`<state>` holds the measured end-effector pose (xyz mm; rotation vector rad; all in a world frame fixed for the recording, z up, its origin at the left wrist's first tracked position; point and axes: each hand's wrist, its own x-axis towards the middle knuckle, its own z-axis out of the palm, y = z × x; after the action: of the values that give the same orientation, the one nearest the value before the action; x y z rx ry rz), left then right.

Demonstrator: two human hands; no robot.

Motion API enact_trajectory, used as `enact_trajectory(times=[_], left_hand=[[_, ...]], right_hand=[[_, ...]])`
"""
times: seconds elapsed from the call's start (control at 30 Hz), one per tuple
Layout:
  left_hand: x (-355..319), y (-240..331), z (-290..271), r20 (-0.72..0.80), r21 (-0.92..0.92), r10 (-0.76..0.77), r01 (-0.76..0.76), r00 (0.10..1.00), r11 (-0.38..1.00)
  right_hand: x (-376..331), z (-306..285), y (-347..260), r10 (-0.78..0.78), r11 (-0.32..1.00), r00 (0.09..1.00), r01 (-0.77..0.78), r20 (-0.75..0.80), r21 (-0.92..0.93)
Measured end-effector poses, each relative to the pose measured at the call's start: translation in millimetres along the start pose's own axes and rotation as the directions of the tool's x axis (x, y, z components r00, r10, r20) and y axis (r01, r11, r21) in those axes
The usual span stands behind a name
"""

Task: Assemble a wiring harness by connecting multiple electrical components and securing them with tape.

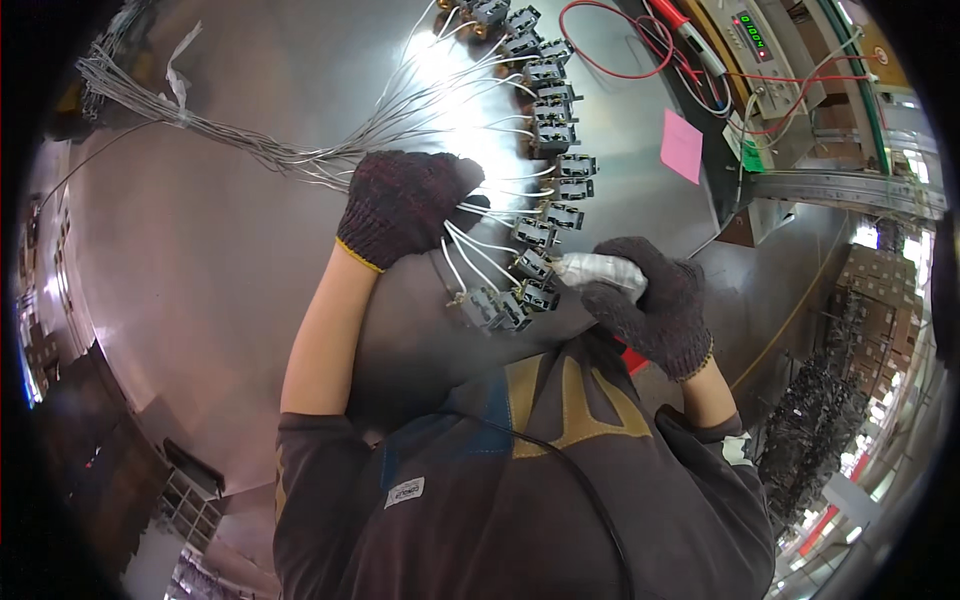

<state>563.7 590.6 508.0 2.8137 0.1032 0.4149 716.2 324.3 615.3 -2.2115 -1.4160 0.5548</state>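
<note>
My left hand (408, 205), in a dark knitted glove, is closed around a bundle of white wires (300, 155) above the metal table. From the fist the wires fan out to several small grey-and-black connectors (562, 215), set in a curved row. My right hand (655, 300), gloved alike, grips a tool with a white-wrapped handle (600, 270); its kind does not show. The tool's tip is at or close to one connector (535, 263) near the row's lower end; whether it touches cannot be told. Below that, more connectors (482, 308) cluster beside my body.
At the upper right stands a bench meter (765, 65) with a green lit display and red leads (665, 60). A pink paper note (682, 146) lies at the table's right side. The wires' gathered far end (150, 95) rests at upper left. Boxes (885, 290) are stacked beyond the right.
</note>
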Motion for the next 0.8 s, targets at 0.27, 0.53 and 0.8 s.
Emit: enact_trajectory(times=[0.27,0.53,0.8], left_hand=[[1,15,6,0.094,0.066,-0.027,0.020,0.995,0.998],[1,21,-1,0.111,0.047,-0.048,0.043,0.993,0.998],[-7,10,10,0.046,0.051,0.004,-0.007,0.999,0.999]], right_hand=[[-20,4,-10,0.158,0.978,0.986,-0.148,0.054,-0.144],[-18,-3,-18,0.199,0.965,0.976,-0.180,0.085,-0.192],[-17,0,-29,0.193,0.964,0.980,-0.179,0.053,-0.198]])
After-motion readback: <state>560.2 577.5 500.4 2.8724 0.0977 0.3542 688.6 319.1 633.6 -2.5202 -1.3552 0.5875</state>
